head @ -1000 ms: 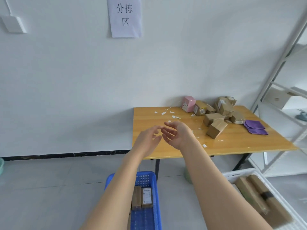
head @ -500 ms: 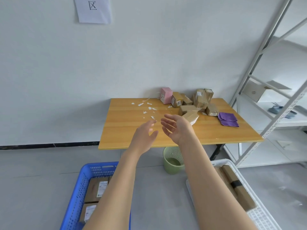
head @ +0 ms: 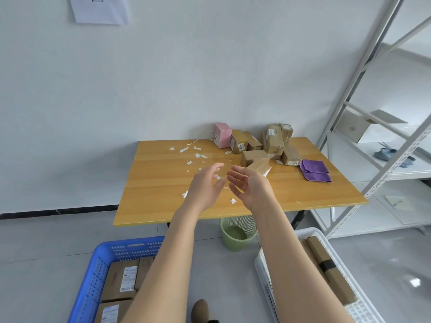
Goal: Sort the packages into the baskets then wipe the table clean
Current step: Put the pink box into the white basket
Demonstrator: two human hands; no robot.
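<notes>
Compared with one second before, the view had turned and showed more of the floor: the blue basket [head: 102, 250] now lay in the lower left of the frame, the white basket [head: 263, 271] in the lower right, and a green wastebasket [head: 238, 231] under the table [head: 163, 183] had come into sight. The two hands had kept nearly the same pose, but in the picture they had moved from the near edge of the table to over its middle, closer to the packages [head: 272, 143]. I judged from this that the person was coming back to fetch the next parcel. Both baskets already held brown parcels, so the sorting was partly done. The pile of brown boxes with one pink box [head: 222, 135] remained at the upper right of the tabletop. The wiping was not begun: the purple cloth [head: 314, 170] lay folded at the right of the pile, and white paper scraps [head: 198, 156] were scattered over the wood. The left hand [head: 205, 185] and the right hand [head: 249, 185] were both spread, fingers relaxed and a little curved, palms facing each other with a small gap between. They held nothing. The right hand stood just in front of the nearest brown box [head: 262, 165]; it did not seem to touch it.
</notes>
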